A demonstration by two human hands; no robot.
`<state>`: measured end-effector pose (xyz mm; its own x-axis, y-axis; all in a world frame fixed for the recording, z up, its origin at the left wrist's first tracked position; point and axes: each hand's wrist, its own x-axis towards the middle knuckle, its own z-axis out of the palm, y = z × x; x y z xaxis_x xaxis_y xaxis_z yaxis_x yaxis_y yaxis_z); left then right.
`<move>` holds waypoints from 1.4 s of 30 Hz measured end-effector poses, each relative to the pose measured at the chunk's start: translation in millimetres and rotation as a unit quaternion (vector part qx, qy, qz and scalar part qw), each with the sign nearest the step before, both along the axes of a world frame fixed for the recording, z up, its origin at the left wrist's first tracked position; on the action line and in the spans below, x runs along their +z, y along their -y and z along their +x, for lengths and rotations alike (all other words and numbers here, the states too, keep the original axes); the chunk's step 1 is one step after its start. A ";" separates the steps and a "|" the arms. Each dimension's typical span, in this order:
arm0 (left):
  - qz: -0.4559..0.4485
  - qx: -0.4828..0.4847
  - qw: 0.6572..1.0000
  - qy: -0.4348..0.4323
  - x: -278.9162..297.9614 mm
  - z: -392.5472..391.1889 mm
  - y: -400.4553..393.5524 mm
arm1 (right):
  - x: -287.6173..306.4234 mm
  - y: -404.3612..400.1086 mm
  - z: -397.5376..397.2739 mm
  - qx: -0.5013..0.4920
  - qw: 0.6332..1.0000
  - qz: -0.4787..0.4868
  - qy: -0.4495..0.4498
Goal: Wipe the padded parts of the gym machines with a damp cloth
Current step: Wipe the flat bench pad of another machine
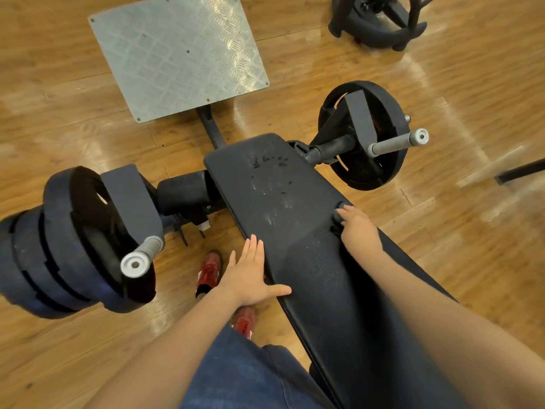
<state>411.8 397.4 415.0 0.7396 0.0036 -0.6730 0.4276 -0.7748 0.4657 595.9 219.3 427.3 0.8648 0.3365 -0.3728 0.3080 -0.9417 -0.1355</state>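
Note:
A long black padded bench (295,219) runs from the centre toward the lower right. Wet streaks and smudges mark its far half. My left hand (250,276) lies flat with straight fingers along the pad's left edge, and its thumb rests on the pad. My right hand (358,228) is at the pad's right edge, its fingers curled over a small dark round knob (339,215). No cloth is visible in either hand.
Stacked black weight plates (67,240) on a grey-tipped bar sit at the left, and another plate (365,137) at the right. A ridged metal footplate (177,54) lies ahead on the wooden floor. My red shoes (209,273) stand beside the bench. Another machine's base (380,25) is top right.

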 end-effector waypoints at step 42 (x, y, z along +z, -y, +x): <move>-0.031 0.090 0.995 0.027 -31.3 4.4 -42.8 | -32.3 -84.0 -67.7 0.322 0.938 0.060 -0.111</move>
